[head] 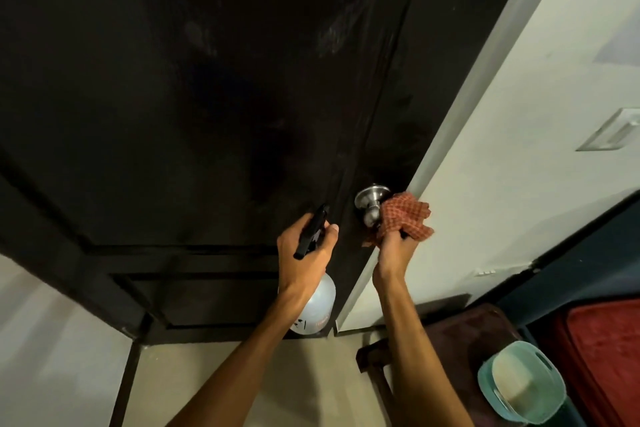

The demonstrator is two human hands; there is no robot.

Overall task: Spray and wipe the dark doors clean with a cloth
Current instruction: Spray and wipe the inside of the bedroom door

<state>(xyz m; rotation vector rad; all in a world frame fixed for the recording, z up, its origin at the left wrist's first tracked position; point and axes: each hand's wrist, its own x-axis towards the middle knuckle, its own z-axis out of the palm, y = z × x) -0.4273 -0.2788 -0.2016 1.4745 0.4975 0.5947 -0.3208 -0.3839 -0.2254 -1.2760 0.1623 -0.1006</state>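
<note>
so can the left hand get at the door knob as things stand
Probably not usefully: the left hand is close beside the door knob but grips the spray bottle, and the right hand holds the cloth against the knob's right side.

A single wide-angle view comes from the person's head and faces forward and down at the door (173, 80), which stands close and fills the upper left and middle of the frame. The lens bends straight lines: the door's right edge slants from the top right down to the middle (so the panel seems to lean away). Both forearms enter from the bottom edge, and the left hand (304, 253) and right hand (394, 250) sit near the knob (372, 199), just below centre. The wall (519, 149) takes the right side, and the floor (225, 385) shows at the bottom.
</note>
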